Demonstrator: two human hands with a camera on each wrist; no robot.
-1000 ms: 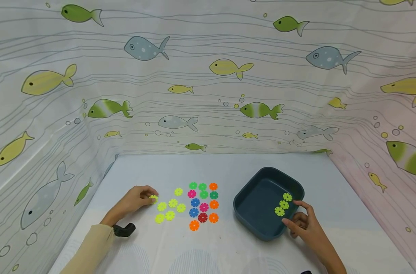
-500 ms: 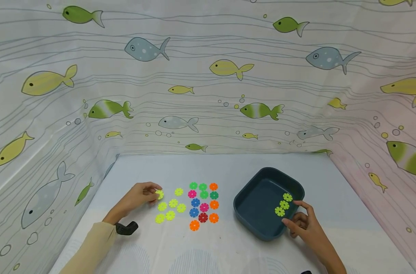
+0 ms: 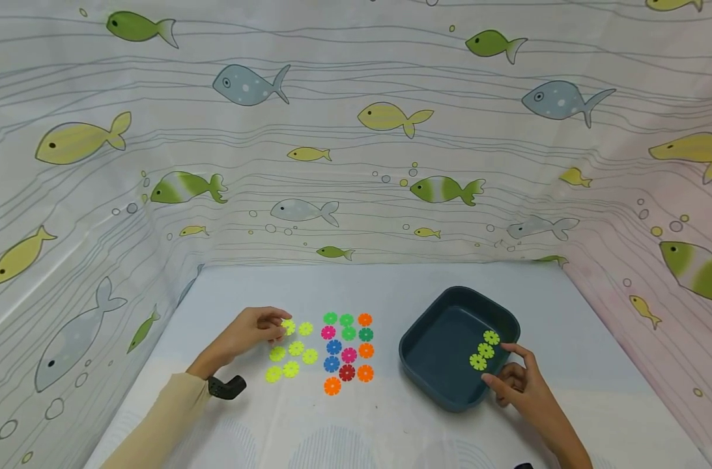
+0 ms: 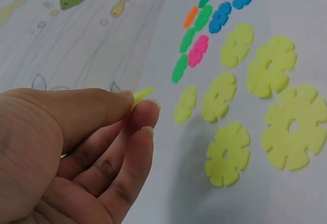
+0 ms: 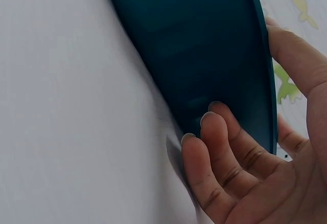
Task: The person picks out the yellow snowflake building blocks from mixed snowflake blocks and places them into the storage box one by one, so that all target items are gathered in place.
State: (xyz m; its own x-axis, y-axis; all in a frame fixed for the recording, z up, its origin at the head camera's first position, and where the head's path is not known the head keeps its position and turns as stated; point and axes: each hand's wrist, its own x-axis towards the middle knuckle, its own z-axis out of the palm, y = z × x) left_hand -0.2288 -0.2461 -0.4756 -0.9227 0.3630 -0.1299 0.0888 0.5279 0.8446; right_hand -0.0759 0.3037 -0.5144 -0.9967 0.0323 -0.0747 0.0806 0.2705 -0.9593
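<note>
In the head view, my left hand (image 3: 247, 335) pinches a yellow notched plastic disc (image 3: 288, 327) between thumb and fingertips. The left wrist view shows that disc (image 4: 143, 94) edge-on, above the table. Several more yellow discs (image 3: 296, 348) lie flat in a loose group just beneath and beside this hand. On the right, a dark blue square basin (image 3: 434, 355) sits turned at an angle. My right hand (image 3: 526, 387) holds its near right rim, with other fingers against the outside wall (image 5: 204, 45). Three yellow discs (image 3: 486, 351) lie in a slanting row inside the basin.
Between the yellow group and the basin stand columns of discs: green (image 3: 348, 333), pink (image 3: 349, 355), blue (image 3: 331, 364), dark red (image 3: 346, 372) and orange (image 3: 365, 373). A fish-patterned sheet (image 3: 356, 176) rises behind and along both sides of the white table (image 3: 391, 430).
My left hand has moved right and slightly away with the pinched yellow disc, now beside the farthest yellow disc. The right hand and the basin have stayed in place.
</note>
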